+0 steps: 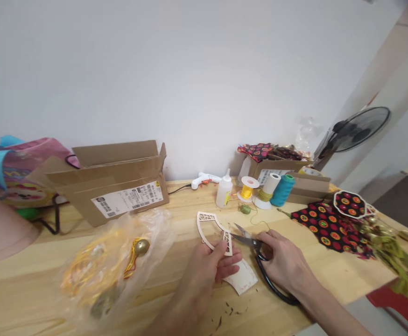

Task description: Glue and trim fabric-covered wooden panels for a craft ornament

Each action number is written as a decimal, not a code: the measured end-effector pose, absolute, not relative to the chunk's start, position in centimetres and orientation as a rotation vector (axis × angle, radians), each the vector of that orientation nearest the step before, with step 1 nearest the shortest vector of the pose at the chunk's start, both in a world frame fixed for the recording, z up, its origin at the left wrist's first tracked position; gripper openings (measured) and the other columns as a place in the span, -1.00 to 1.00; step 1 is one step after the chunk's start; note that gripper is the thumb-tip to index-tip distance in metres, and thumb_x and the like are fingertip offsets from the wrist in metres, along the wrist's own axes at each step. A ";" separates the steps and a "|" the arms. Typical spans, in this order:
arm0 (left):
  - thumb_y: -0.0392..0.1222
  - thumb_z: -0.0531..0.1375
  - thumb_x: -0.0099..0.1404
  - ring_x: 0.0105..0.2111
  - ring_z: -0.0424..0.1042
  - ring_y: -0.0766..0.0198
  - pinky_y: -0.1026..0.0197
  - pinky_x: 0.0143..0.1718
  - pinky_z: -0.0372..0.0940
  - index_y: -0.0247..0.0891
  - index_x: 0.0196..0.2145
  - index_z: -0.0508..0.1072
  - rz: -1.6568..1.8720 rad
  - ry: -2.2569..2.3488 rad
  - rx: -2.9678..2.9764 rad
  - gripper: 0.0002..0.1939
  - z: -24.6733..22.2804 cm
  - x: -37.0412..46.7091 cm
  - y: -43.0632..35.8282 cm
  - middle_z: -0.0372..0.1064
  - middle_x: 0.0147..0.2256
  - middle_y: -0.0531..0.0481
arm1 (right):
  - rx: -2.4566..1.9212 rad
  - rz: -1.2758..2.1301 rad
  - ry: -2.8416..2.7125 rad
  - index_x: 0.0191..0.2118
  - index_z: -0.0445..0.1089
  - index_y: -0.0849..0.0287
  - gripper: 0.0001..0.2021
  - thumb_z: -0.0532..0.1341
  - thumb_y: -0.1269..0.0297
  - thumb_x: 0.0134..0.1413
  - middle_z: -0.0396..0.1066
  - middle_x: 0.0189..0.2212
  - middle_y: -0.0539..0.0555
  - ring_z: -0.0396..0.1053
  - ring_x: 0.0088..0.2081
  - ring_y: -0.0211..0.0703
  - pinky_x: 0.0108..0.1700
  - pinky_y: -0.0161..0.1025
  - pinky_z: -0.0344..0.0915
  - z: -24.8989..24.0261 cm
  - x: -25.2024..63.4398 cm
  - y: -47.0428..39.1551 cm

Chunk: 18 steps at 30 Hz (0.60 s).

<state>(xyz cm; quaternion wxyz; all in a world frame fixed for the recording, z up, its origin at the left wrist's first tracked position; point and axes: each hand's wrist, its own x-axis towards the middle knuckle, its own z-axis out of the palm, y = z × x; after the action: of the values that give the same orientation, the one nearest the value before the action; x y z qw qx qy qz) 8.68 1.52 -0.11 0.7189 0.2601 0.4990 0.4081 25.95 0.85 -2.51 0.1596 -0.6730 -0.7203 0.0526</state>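
My left hand (211, 263) pinches the lower end of a pale, curved openwork frame (207, 217) between thumb and fingers. My right hand (283, 259) holds black-handled scissors (272, 285), whose blades are apart and point left at the frame's right edge. One blade tip lies at or over that edge; whether it touches cannot be told. Under and beside my left fingers, a white curved piece (242, 278) lies on the wooden table (176, 303). Small dark scraps lie in front of it. A thin green thread (256, 220) runs on the table behind the scissors.
A plastic bag (116, 261) with yellow cords and bells lies left, before a cardboard box (120, 186). Behind my hands stand a glue bottle (224, 190), a yellow spool (248, 189) and a teal spool (283, 190). Patterned fabric (325, 226) lies right.
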 end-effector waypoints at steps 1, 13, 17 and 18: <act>-0.27 0.14 0.16 -0.33 0.48 0.20 0.36 -0.44 0.39 -0.41 -0.41 0.38 0.913 1.103 0.569 -0.89 -0.2 8.7 1.5 0.47 -0.31 -0.21 | -1.898 0.160 -2.079 -0.34 0.35 0.07 -0.72 0.04 0.50 -0.22 0.29 -0.45 -0.01 0.25 -0.44 -0.25 -0.46 -0.37 0.06 -2.5 26.0 0.8; -0.26 0.13 0.17 -0.34 0.49 0.21 0.37 -0.46 0.37 -0.40 -0.45 0.40 0.845 1.132 0.629 -0.87 0.4 8.8 1.2 0.49 -0.35 -0.22 | -1.926 0.229 -2.028 -0.35 0.36 0.07 -0.73 0.07 0.48 -0.25 0.32 -0.45 -0.01 0.27 -0.42 -0.24 -0.44 -0.38 0.05 -2.4 25.9 1.3; -0.26 0.11 0.18 -0.35 0.49 0.23 0.35 -0.43 0.37 -0.41 -0.43 0.40 0.851 1.135 0.639 -0.86 0.3 8.7 1.4 0.49 -0.35 -0.23 | -1.940 0.235 -2.021 -0.35 0.36 0.05 -0.73 0.08 0.47 -0.24 0.33 -0.44 -0.01 0.29 -0.39 -0.23 -0.43 -0.37 0.05 -2.3 25.8 1.3; -0.26 0.11 0.18 -0.35 0.48 0.23 0.35 -0.43 0.37 -0.41 -0.42 0.40 0.852 1.128 0.642 -0.86 0.3 8.7 1.5 0.48 -0.34 -0.22 | -1.946 0.231 -2.021 -0.35 0.36 0.05 -0.74 0.08 0.47 -0.24 0.34 -0.44 -0.01 0.29 -0.40 -0.23 -0.43 -0.37 0.05 -2.2 25.7 1.2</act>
<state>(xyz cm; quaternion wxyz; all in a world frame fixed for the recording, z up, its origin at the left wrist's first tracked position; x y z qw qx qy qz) 8.66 1.47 0.26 0.7136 0.2898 0.5090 0.3844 25.74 1.24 -2.22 0.1626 -0.6820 -0.7084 0.0809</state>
